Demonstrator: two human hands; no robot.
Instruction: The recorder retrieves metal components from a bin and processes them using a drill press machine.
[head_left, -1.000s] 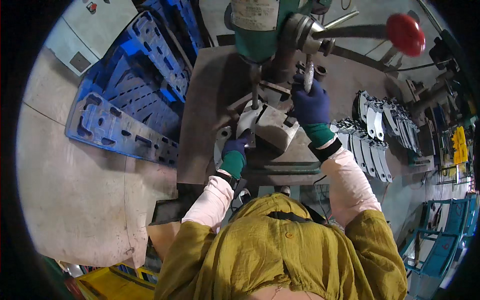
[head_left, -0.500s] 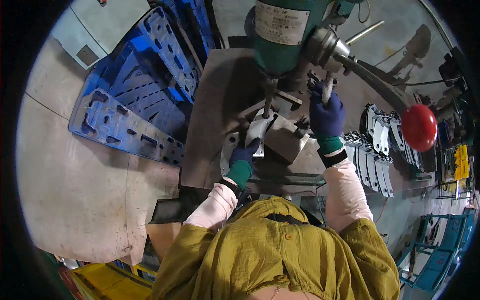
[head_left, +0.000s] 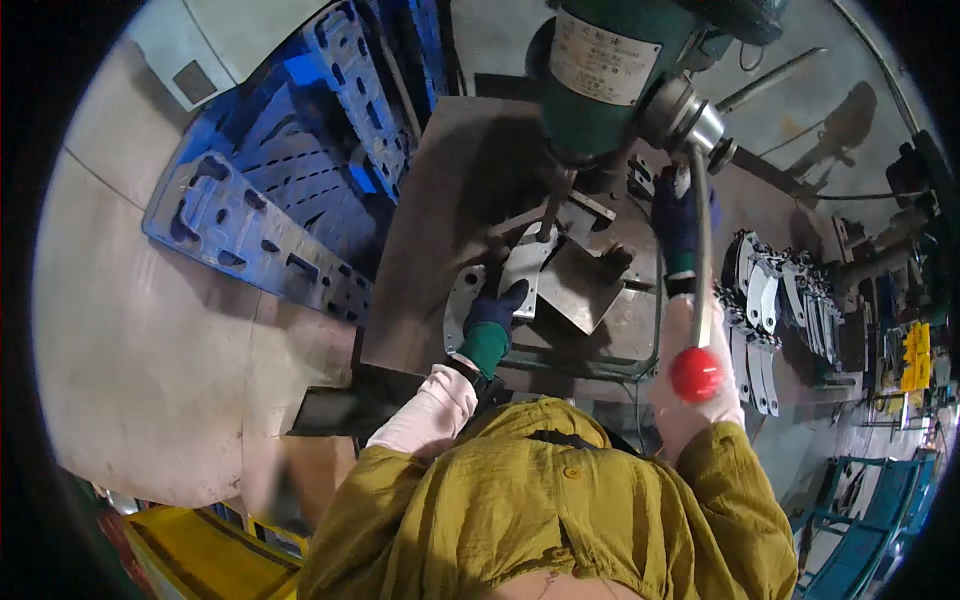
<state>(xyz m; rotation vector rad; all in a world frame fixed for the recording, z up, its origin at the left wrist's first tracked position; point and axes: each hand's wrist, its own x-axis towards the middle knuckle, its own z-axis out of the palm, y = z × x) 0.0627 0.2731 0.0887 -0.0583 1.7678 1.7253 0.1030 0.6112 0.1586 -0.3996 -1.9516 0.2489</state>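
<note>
My left hand (head_left: pixel 497 312), in a dark blue and green glove, presses its fingers on the near end of a curved silver metal plate (head_left: pixel 524 268). The plate lies against a metal block (head_left: pixel 583 288), its far end beneath the bit (head_left: pixel 556 205) of a green drill press (head_left: pixel 592 105). Whether the bit touches it, I cannot tell. Gloved alike, my right hand (head_left: pixel 684 222) is closed around a pale lever grip (head_left: pixel 682 182) below the press hub. A lever with a red knob (head_left: pixel 697 375) hangs across my right forearm. Another curved plate (head_left: pixel 463 300) lies left of my left hand.
Rows of similar curved plates (head_left: pixel 765 290) lie on the right of the brown worktable (head_left: pixel 420 270). Blue plastic pallets (head_left: pixel 265 235) lean at the left. A yellow container (head_left: pixel 205 555) sits at the lower left, a blue rack (head_left: pixel 865 520) at the lower right.
The red-knobbed lever has swung from the right toward me, over my right forearm. My right hand keeps its grip; my left stays on the plate. The whole view has shifted slightly.
</note>
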